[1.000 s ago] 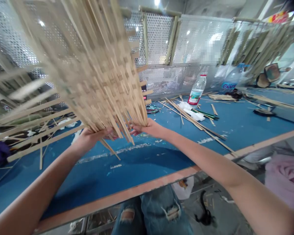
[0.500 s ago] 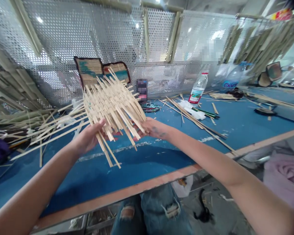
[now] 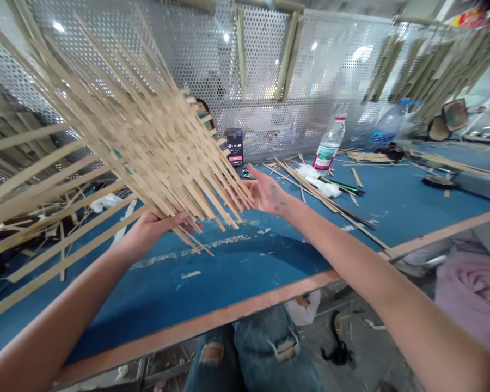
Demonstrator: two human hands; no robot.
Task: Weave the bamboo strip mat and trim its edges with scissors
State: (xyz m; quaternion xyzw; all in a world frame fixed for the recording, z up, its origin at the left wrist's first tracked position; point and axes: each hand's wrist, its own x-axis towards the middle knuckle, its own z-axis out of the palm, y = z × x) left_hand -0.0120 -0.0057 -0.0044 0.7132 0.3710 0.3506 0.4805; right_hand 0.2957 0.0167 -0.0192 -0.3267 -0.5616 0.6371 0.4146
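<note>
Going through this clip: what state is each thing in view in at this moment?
Left hand: under the weave, supporting it.
Right hand: open, fingers spread, at the weave's lower edge.
Bamboo weave: partly woven, strip ends loose, tilted up.
Phone: upright, screen lit.
Water bottle: upright, label on.
Loose bamboo strips: lying scattered.
Jeans: ripped at the knees.

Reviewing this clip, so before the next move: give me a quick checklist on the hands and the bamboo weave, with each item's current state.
Left hand under the pale woven bamboo-strip mat: ok, supporting its lower edge.
Right hand: cannot tell; open palm beside the strip ends, contact unclear.
Weave centre: ok, strips interlaced.
Strip ends: not ok, long, loose and splayed.
Clear plastic bottle with a red-and-green label: ok, upright, apart from both hands.
</note>
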